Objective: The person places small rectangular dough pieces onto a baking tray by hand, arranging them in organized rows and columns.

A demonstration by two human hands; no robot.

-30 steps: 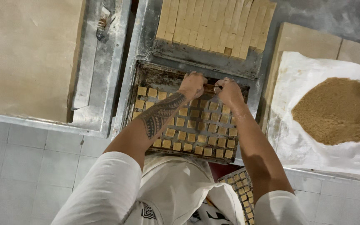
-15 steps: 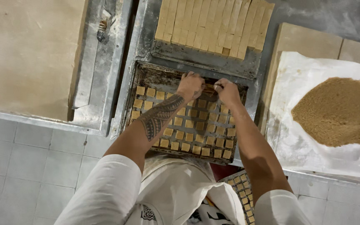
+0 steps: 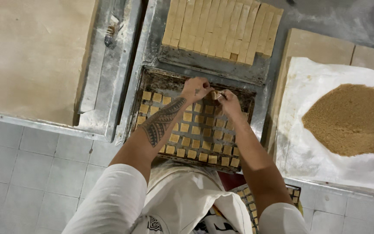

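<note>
- Two hands, left hand [image 3: 194, 89] and right hand [image 3: 229, 100], pinch one small square [image 3: 214, 94] together.
- One dark tray [image 3: 161, 80] holds dozens of squares.
- One brown heap [image 3: 351, 119].

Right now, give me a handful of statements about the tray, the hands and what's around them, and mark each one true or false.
1. Both hands, the left hand and the right hand, are at the far edge of the dark baking tray. True.
2. The tray holds round balls of dough. False: it holds small square tan pieces set in rows.
3. A block of long cut strips lies beyond the tray. True.
4. The brown crumb heap sits to the left of the tray. False: it lies to the right, on a white sheet.
5. The left forearm is bare of markings. False: it bears a dark tattoo.
</note>
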